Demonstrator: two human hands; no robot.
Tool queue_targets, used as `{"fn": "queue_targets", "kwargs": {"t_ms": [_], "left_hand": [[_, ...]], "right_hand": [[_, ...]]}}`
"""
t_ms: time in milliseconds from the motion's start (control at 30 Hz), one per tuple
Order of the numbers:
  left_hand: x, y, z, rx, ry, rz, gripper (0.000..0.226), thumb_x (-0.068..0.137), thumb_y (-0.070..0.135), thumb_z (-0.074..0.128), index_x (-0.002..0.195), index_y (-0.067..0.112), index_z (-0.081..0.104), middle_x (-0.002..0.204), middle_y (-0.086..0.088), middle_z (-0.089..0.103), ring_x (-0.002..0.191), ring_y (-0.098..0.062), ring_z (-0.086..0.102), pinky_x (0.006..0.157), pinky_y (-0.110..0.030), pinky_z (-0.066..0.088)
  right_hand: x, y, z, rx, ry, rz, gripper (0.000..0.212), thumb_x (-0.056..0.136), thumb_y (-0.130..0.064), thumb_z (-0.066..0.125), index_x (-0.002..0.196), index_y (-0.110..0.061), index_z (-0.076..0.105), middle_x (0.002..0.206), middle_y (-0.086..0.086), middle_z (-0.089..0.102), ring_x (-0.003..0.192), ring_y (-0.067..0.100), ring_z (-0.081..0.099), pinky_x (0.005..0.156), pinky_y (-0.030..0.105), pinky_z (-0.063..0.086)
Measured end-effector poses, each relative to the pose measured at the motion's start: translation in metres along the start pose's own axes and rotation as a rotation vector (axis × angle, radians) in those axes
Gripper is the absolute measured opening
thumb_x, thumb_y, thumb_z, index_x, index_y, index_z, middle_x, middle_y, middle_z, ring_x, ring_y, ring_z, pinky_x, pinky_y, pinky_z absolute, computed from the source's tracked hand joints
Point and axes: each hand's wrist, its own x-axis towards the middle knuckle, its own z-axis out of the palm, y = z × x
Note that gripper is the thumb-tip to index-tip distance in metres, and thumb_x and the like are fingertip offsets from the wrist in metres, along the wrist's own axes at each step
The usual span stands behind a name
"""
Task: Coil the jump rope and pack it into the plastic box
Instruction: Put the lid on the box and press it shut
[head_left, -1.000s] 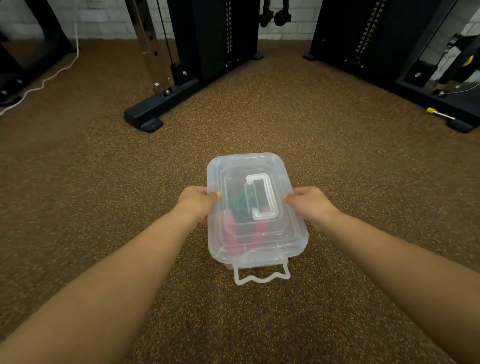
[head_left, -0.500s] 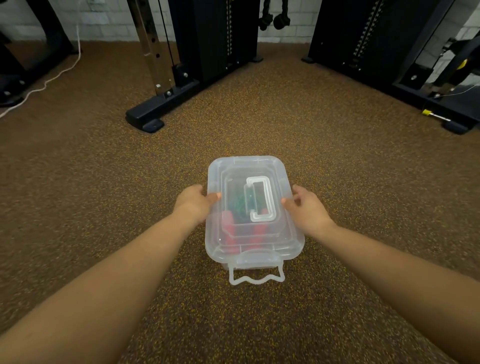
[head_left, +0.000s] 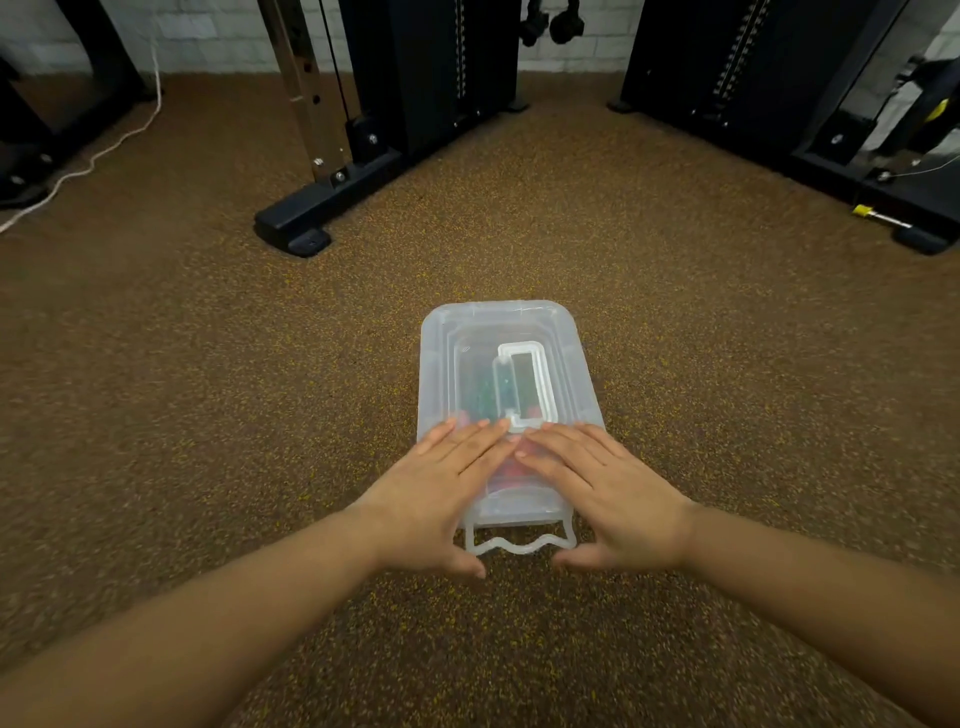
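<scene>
Both hands are off the sides now: left hand (head_left: 435, 483) and right hand (head_left: 609, 488) lie flat, fingers straight, on the plastic box (head_left: 498, 332) lid's near end. Box on open floor (head_left: 208, 415), long axis pointing away, latch (head_left: 519, 543) toward me; jump rope (head_left: 485, 395) inside.

floor (head_left: 675, 364): open all round plastic box (head_left: 447, 364) | far: gym machine base (head_left: 311, 218) left, machine frame (head_left: 883, 192) right | white cable (head_left: 93, 161) far left

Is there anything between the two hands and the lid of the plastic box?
Nothing visible. The left hand and the right hand lie flat on the near end of the lid; the jump rope shows dimly inside the plastic box.
</scene>
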Motion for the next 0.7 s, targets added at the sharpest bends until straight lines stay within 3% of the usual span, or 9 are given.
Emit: {"fn": "queue_targets", "kwargs": {"t_ms": [133,233,333,467,600,700], "left_hand": [[0.001,-0.003,-0.001,-0.08,0.049,0.017,0.101,0.077,0.063,0.052,0.15,0.032,-0.011,0.16,0.013,-0.008,0.144,-0.002,-0.011,0.114,-0.027,-0.017],[0.003,-0.005,-0.006,-0.161,0.031,0.024,0.097,0.079,0.059,0.056,0.151,0.033,-0.003,0.16,0.015,0.001,0.143,0.0,-0.005,0.115,-0.026,-0.016],[0.003,-0.006,-0.009,-0.254,-0.029,0.008,0.094,0.083,0.056,0.057,0.151,0.036,-0.005,0.159,0.016,-0.003,0.142,0.001,-0.011,0.117,-0.031,-0.015],[0.003,-0.007,-0.018,-0.316,-0.103,-0.017,0.089,0.086,0.05,0.057,0.15,0.039,-0.005,0.157,0.021,-0.005,0.136,0.004,-0.018,0.11,-0.023,-0.024],[0.003,-0.006,-0.028,-0.37,-0.134,-0.072,0.093,0.079,0.059,0.061,0.15,0.041,0.003,0.155,0.022,0.004,0.133,0.005,-0.006,0.112,-0.028,-0.012],[0.007,-0.01,-0.031,-0.544,0.044,-0.191,0.074,0.087,0.06,0.049,0.149,0.039,0.014,0.155,0.021,0.006,0.139,-0.003,0.002,0.116,-0.041,0.008]], "right_hand": [[0.003,0.005,-0.01,0.075,0.018,-0.018,0.078,0.085,-0.063,0.044,0.148,-0.023,0.02,0.155,0.007,0.028,0.142,0.024,0.026,0.116,0.047,0.024],[0.005,0.007,-0.011,0.159,0.035,-0.03,0.072,0.087,-0.06,0.045,0.146,-0.024,0.026,0.152,0.004,0.031,0.14,0.022,0.029,0.114,0.046,0.026],[0.006,0.009,-0.008,0.257,0.059,-0.035,0.067,0.09,-0.055,0.044,0.146,-0.023,0.027,0.15,0.004,0.033,0.139,0.021,0.029,0.114,0.047,0.027],[0.009,0.015,-0.007,0.277,0.064,-0.063,0.065,0.091,-0.054,0.044,0.146,-0.023,0.029,0.147,0.005,0.037,0.136,0.021,0.034,0.112,0.046,0.031],[0.015,0.023,-0.012,0.302,0.089,-0.022,0.061,0.087,-0.06,0.045,0.139,-0.028,0.041,0.139,-0.002,0.045,0.13,0.013,0.038,0.112,0.036,0.028],[0.027,0.026,-0.018,0.485,0.345,0.261,0.041,0.093,-0.046,0.042,0.13,-0.028,0.051,0.131,-0.003,0.049,0.125,0.01,0.038,0.11,0.04,0.031]]}}
